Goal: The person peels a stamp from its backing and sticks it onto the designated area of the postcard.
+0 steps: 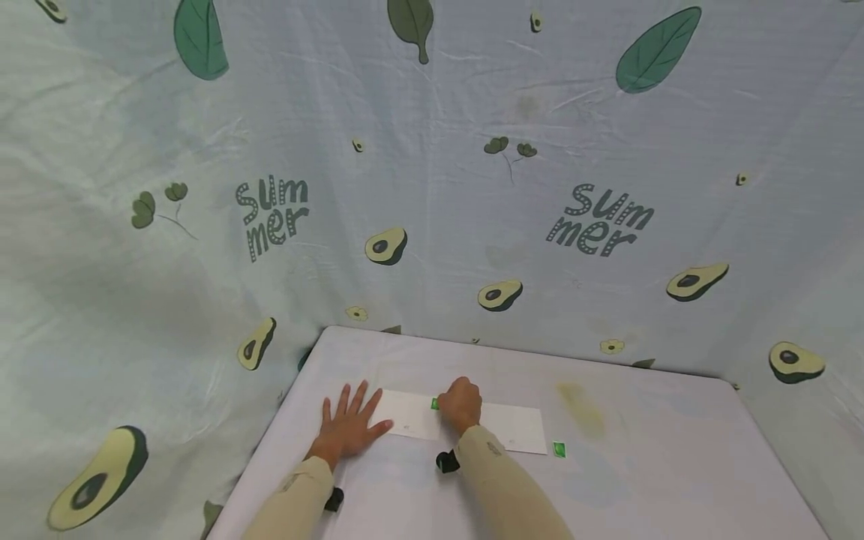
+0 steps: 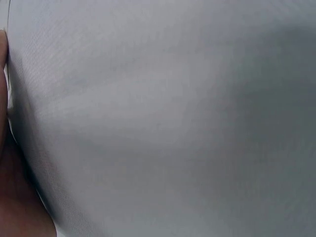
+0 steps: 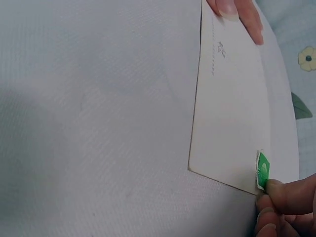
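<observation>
My left hand (image 1: 347, 431) lies flat with spread fingers, pressing the left end of a white envelope (image 1: 410, 414); its fingers (image 3: 251, 19) show at the top of the right wrist view. Only part of that hand appears along the edge of the left wrist view. At the envelope's far right corner, my right hand (image 1: 461, 405) pinches the edge of a small green stamp (image 3: 263, 170) between thumb and curled fingers. The stamp is slightly tilted over the paper; whether it sticks cannot be told. Faint print marks the envelope's near edge.
A second white envelope (image 1: 523, 427) lies to the right, partly behind my right forearm. Just beyond its near right corner is another green stamp (image 1: 559, 449). The white tabletop (image 1: 661, 450) has a yellowish stain (image 1: 582, 409). A printed cloth (image 1: 445, 187) hangs behind.
</observation>
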{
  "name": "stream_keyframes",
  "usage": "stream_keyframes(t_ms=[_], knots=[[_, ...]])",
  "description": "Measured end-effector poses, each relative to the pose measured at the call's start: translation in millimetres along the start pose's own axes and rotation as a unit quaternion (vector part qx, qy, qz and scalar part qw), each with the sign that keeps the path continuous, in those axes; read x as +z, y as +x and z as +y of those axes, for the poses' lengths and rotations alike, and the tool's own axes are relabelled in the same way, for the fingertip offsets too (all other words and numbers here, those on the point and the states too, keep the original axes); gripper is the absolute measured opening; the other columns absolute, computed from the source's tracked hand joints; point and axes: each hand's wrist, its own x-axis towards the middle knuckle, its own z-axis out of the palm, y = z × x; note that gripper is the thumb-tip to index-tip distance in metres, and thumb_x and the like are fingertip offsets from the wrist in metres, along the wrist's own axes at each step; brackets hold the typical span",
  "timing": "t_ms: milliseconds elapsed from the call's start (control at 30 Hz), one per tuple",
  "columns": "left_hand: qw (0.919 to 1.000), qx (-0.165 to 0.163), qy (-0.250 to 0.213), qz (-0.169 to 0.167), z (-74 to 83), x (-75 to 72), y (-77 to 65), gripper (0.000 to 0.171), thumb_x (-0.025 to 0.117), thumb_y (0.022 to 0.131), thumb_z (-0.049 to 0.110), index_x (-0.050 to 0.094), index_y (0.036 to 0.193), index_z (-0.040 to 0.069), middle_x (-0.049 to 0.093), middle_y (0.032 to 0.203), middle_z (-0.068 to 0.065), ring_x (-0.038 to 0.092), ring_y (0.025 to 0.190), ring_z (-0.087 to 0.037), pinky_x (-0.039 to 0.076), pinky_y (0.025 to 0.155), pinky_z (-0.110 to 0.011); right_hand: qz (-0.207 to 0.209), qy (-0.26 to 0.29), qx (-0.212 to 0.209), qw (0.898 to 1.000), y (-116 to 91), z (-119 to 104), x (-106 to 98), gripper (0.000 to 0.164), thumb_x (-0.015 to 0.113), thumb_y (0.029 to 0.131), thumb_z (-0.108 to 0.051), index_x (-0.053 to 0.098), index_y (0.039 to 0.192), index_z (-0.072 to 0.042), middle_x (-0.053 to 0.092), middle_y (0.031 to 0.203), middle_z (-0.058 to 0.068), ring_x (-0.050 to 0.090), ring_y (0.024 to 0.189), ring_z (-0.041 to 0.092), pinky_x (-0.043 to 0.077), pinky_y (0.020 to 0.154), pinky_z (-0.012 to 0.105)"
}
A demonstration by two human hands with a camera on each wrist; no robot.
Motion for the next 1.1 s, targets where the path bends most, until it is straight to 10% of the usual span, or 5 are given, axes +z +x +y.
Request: stream_keyframes(t_ms=[1100], knots=[[1.0000,0.004,0.002,-0.005,-9.8,7.1,6.2,0.085,0.045,0.101,0.070,0.024,0.167,0.022,0.007,0.178,-0.013,-0.001,0.163,-0.046,-0.003,0.125,-0.075,-0.057,-0.013,-0.104,0.993,1.5,19.7,-4.2,0.025,0.087,0.082,-0.009,0.062,0.079,-0.007,0.061,0.076,0.005,0.054,0.073,0.021,0.045,0.065,0.031]])
